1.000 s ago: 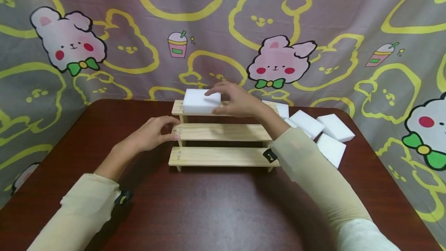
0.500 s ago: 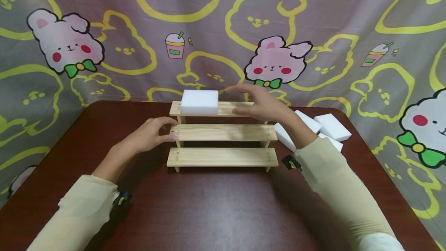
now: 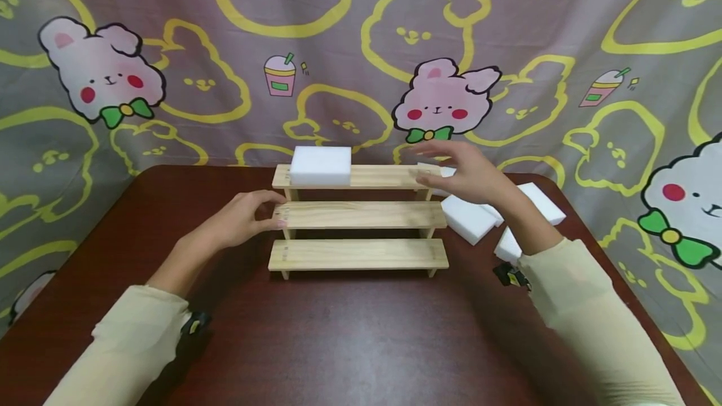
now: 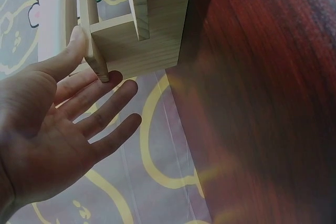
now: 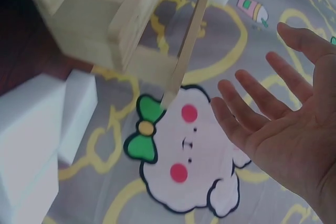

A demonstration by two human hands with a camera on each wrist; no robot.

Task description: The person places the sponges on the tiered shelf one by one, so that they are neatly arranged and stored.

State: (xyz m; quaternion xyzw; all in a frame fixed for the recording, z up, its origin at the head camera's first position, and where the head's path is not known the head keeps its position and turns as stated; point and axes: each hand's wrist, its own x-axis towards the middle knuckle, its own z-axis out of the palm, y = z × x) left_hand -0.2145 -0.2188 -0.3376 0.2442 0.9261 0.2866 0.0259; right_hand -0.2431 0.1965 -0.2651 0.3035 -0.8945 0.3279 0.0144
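A three-tier wooden display rack (image 3: pixel 361 215) stands on the table in the head view. On the left end of its top tier rests a white foam block (image 3: pixel 320 166). My left hand (image 3: pixel 239 218) pinches the left end of the middle tier; the left wrist view shows the thumb on one face of the board and fingers at the other, the lower fingers spread. My right hand (image 3: pixel 468 171) hovers near the rack's right end, fingers extended and apart, with nothing held. In the right wrist view its palm faces the rack without touching it.
Several more white foam blocks (image 3: pixel 468 218) lie loosely on the table to the right of the rack, some partly hidden behind my right hand and forearm. The dark red-brown table (image 3: pixel 350 337) backs onto a curtain (image 3: pixel 338 49) printed with cartoon rabbits.
My right hand has let go of the foam block on the top tier and moved right, towards the loose blocks. The left hand keeps its place on the rack.
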